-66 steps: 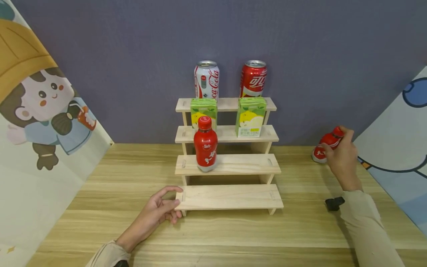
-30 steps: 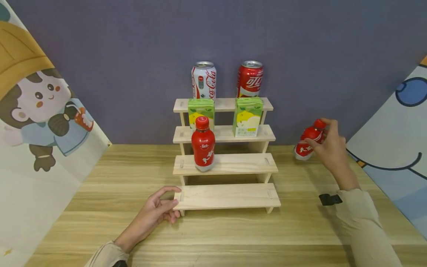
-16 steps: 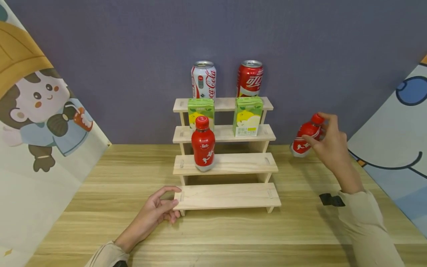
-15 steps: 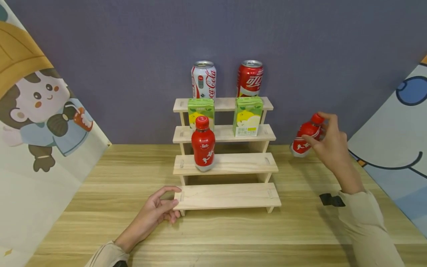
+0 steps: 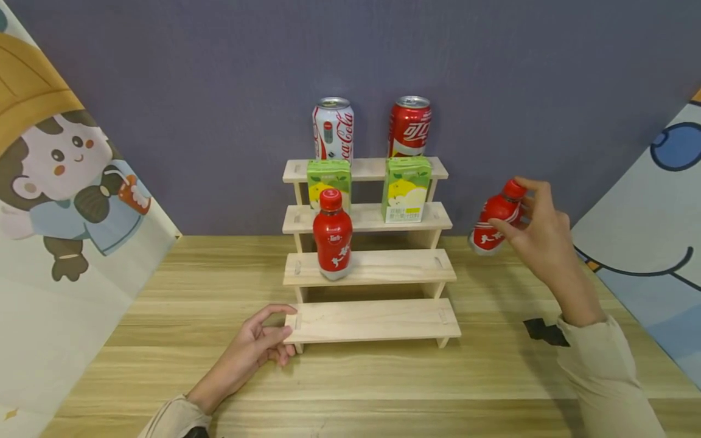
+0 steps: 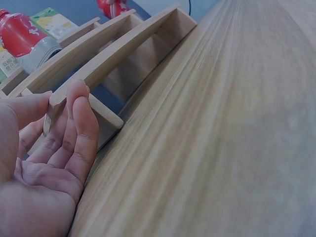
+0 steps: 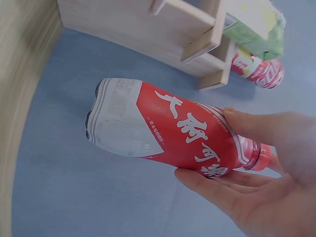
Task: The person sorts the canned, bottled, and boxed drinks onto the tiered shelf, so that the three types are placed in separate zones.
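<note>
In the head view my right hand (image 5: 539, 234) grips a red cola bottle (image 5: 495, 219) near its neck, tilted, to the right of a wooden step shelf (image 5: 372, 322). The right wrist view shows that bottle (image 7: 182, 128) with a pale base and white lettering. My left hand (image 5: 254, 344) pinches the left end of the lowest step; in the left wrist view the thumb and fingers (image 6: 84, 128) lie around its board. A second red bottle (image 5: 333, 237) stands upright on the step above, at the left.
Two green juice boxes (image 5: 406, 191) stand on the third step up, one partly hidden by the bottle. On the top step are a white cola can (image 5: 333, 131) and a red cola can (image 5: 409, 128). A dark wall (image 5: 235, 121) rises behind the wooden table (image 5: 219, 286).
The right hand has lifted the red bottle from the table at the far right and carried it leftward toward the shelf. The left hand keeps its hold on the lowest step.
</note>
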The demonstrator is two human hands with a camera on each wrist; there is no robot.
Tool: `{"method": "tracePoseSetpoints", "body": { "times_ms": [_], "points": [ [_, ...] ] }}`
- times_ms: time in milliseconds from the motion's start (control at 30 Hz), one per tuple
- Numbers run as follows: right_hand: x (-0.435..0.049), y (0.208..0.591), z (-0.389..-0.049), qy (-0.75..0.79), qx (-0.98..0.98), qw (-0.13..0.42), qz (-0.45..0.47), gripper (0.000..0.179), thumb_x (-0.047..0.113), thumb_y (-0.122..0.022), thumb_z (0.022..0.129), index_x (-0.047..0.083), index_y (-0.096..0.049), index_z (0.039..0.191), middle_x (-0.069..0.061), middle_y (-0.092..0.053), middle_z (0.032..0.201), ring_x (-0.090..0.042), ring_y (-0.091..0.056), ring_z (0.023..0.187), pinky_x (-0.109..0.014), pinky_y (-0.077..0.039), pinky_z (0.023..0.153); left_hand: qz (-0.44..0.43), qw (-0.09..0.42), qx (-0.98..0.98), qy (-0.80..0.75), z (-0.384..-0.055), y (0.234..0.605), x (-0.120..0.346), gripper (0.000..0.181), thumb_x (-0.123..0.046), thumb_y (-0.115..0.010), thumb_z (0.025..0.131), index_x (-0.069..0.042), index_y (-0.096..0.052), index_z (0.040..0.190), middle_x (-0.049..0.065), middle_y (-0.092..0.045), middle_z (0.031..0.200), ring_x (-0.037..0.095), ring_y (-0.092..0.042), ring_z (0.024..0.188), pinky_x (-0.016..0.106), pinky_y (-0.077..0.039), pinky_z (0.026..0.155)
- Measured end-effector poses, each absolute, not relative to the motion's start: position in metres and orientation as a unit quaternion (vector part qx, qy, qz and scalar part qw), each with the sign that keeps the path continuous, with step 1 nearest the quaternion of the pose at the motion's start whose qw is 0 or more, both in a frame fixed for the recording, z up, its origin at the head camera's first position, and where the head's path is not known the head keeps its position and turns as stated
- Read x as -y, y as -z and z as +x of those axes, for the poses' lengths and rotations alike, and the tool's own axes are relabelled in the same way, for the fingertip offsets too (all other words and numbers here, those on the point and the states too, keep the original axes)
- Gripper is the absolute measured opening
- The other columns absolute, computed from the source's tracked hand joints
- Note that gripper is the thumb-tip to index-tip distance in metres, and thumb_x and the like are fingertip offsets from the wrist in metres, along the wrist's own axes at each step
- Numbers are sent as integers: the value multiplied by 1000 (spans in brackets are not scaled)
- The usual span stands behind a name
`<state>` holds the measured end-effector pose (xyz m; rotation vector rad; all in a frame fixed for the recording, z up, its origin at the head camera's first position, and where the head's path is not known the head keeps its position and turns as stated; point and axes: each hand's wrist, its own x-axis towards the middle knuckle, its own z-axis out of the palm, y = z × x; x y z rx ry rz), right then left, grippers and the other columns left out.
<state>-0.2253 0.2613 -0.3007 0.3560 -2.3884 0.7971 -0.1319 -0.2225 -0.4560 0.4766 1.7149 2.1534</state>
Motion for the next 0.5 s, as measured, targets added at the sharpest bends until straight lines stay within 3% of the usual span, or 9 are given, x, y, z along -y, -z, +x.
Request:
{"method": "tracePoseSetpoints", "body": {
  "times_ms": [500],
  "points": [
    [-239,284,-201,-292,894,294,171,88,-4,-81,79,8,-30,150,-34,-57,129,-51,-63,105,-55,-53,77,164,175,-603,-761,-132,456,222,41,-6,-51,103,0,-38,142,11,-73,81,15,-66,66,26,-57,62]
  ]
}}
